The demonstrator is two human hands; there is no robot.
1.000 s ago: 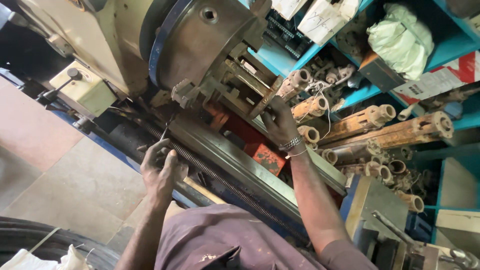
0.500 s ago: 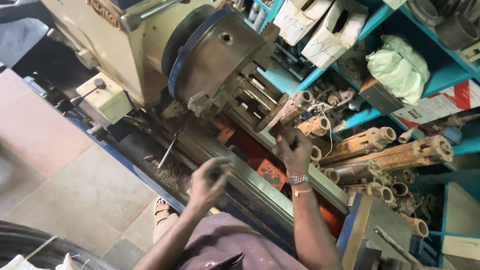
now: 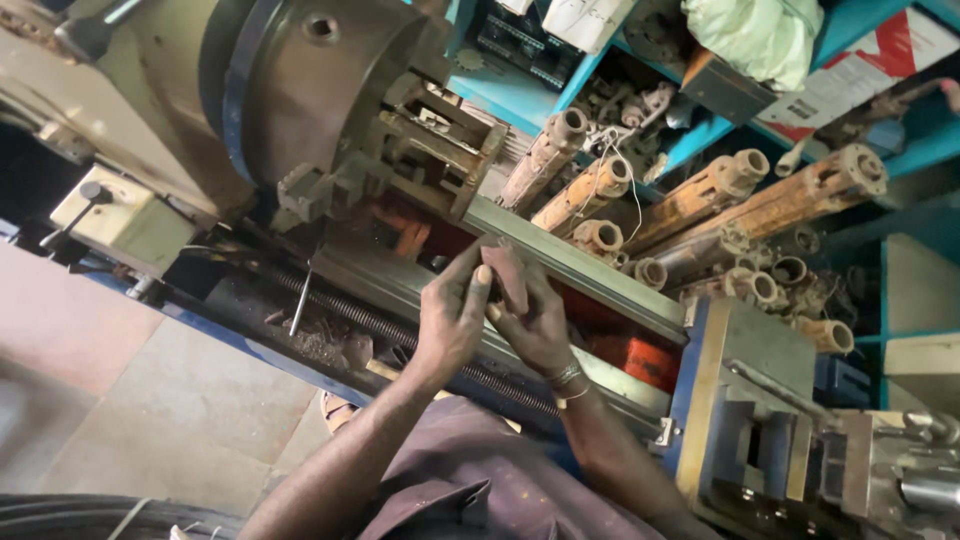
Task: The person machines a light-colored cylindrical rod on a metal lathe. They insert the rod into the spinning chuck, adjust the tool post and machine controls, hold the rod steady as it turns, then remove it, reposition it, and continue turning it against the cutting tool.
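Both my hands meet over the bed of a metal lathe (image 3: 560, 262). My right hand (image 3: 540, 318), with a bracelet at the wrist, holds a small flat dark-reddish piece (image 3: 508, 275) between thumb and fingers. My left hand (image 3: 452, 318) pinches the same piece from the left side. The lathe's big round chuck (image 3: 320, 95) with its stepped jaws (image 3: 440, 135) sits up and to the left of my hands. The long lead screw (image 3: 400, 335) runs under them.
Several rusty pipes and tubes (image 3: 720, 195) lie stacked behind the bed. Blue shelves (image 3: 700, 140) hold parts, papers and a pale cloth bundle (image 3: 765, 35). The tool carriage (image 3: 760, 420) stands at the right. A cream control box (image 3: 120, 222) sits at the left above the tiled floor (image 3: 150, 400).
My left hand rose from the lathe's front edge to join the right hand. The right hand drew back from the pipes with the small piece. The view closed in on the chuck.
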